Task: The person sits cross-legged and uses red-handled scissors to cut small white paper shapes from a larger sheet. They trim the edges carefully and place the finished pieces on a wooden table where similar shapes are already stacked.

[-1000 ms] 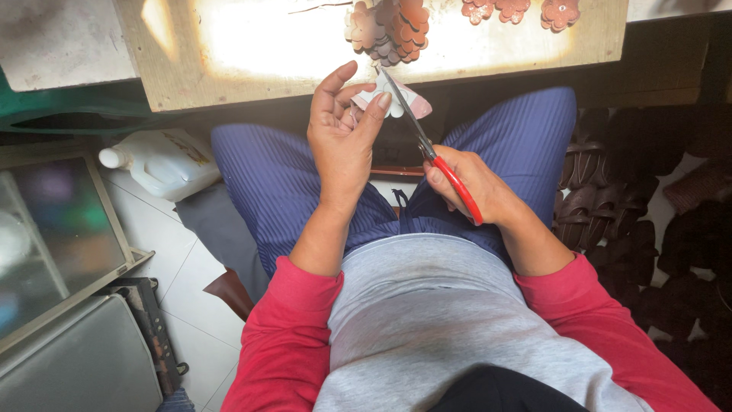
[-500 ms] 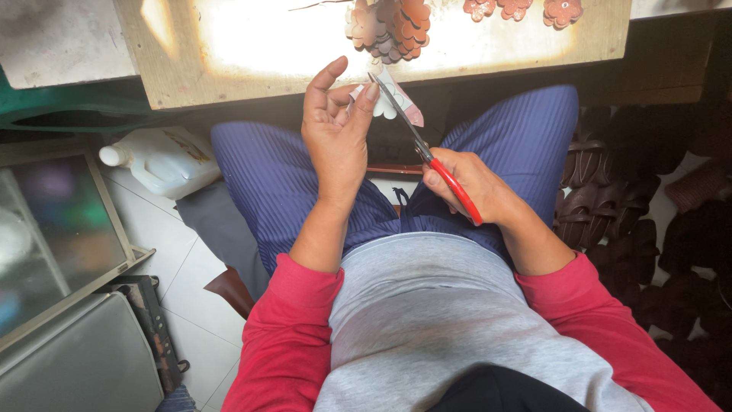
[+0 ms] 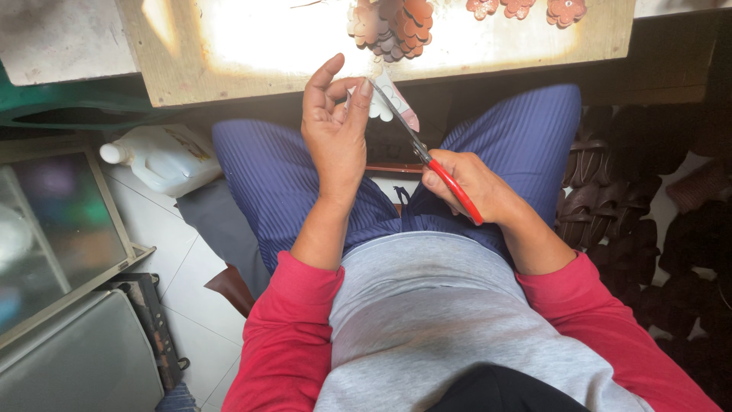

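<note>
Workbench: pale wooden board ahead of the knees, brown flower-shaped cutouts piled on it.
Left hand: fingers pinched on a small pale piece, above the lap.
Right hand: closed round the red handles.
Scissors: long axis diagonal, blades pointing up-left into the piece.

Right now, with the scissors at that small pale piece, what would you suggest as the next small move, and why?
Probably close the scissors a little: their blades already meet the small pale piece pinched in the left hand, and the right hand grips the red handles.
</note>
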